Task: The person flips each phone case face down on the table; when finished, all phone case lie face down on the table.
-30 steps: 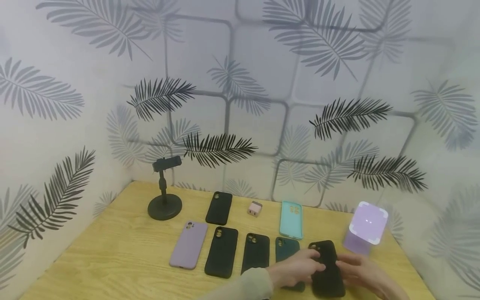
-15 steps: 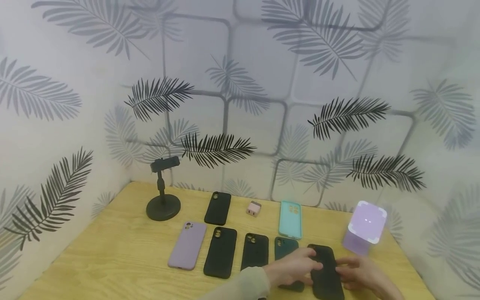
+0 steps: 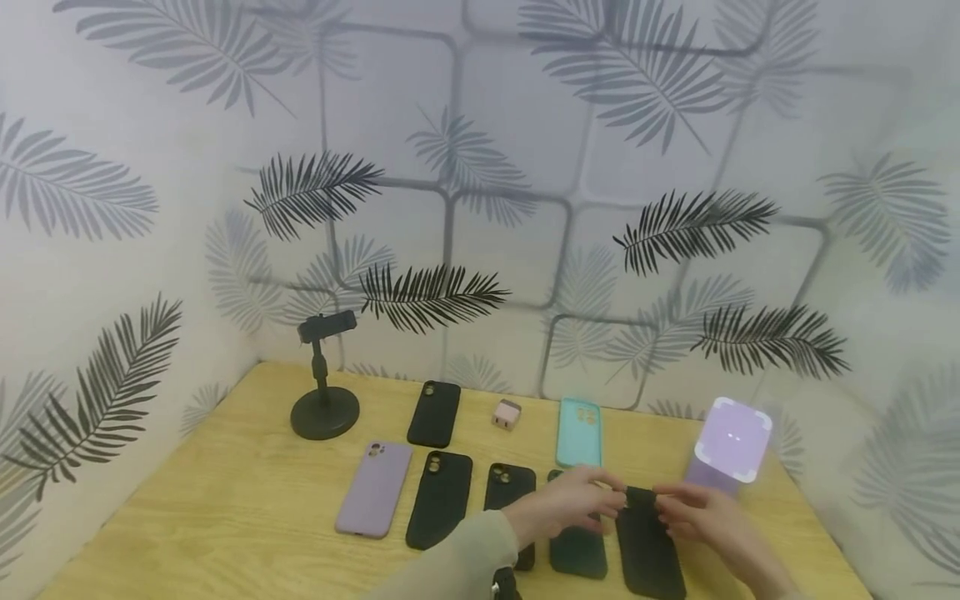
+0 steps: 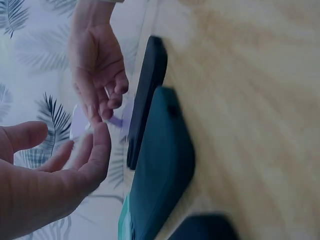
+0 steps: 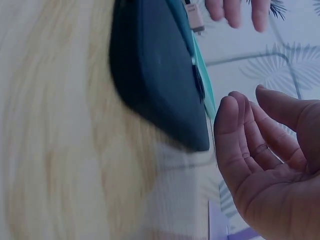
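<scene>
Lying flat at the near right of the bench (image 3: 225, 500), a black phone case (image 3: 648, 546) has both hands at its far end. The left hand (image 3: 566, 504) comes in from nine o'clock and the right hand (image 3: 697, 517) from three o'clock, their fingertips just over that end; the wrist views show the fingers of both relaxed and spread, gripping nothing. A dark green case (image 3: 576, 550) lies just beside the black one at its nine o'clock. Further that way sit two more black cases and a lilac case (image 3: 372, 487). At twelve o'clock lie a teal case (image 3: 579, 432) and a small pink charger (image 3: 507, 414), with a lilac box (image 3: 729, 446) at two o'clock and a phone stand (image 3: 324, 392) at the far left.
</scene>
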Motion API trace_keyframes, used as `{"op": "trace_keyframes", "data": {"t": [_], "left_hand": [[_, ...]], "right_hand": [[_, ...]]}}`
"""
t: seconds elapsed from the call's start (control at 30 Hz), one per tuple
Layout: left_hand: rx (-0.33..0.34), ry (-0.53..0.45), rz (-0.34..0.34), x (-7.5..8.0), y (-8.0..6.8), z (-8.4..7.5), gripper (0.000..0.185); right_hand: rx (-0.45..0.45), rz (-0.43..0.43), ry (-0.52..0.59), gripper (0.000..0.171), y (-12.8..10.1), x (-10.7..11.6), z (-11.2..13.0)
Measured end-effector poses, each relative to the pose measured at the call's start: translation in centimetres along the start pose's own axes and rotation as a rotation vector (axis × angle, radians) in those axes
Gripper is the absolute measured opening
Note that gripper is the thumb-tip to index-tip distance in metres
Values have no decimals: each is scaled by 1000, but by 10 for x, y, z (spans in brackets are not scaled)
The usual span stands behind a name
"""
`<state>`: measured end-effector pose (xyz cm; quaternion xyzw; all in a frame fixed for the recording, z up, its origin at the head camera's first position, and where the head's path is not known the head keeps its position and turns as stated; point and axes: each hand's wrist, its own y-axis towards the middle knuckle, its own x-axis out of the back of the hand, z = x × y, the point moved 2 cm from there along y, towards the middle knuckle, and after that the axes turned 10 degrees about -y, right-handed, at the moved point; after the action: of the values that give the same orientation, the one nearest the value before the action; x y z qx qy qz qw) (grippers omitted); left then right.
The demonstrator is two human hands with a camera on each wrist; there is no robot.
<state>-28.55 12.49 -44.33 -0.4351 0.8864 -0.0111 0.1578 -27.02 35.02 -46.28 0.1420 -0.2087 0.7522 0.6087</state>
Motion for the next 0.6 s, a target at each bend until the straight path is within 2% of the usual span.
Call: {"op": "trace_keyframes", "data": {"t": [0.1,0.27,0.43,0.6], "left_hand": [[-39,-11,-19,12,4,-8,21],[-91,10,-107,34,12,-15,21],[-123,-1,-213,50,20,-21,21],[-130,28,-365,61,27,-20,29]], "right_hand": [[33,30,54,54,9,-10,12],[93,60,61,52,28,-25,26],[113,9,49,47,50,-33,34],[80,-72,36,40,69,-38,35]]}}
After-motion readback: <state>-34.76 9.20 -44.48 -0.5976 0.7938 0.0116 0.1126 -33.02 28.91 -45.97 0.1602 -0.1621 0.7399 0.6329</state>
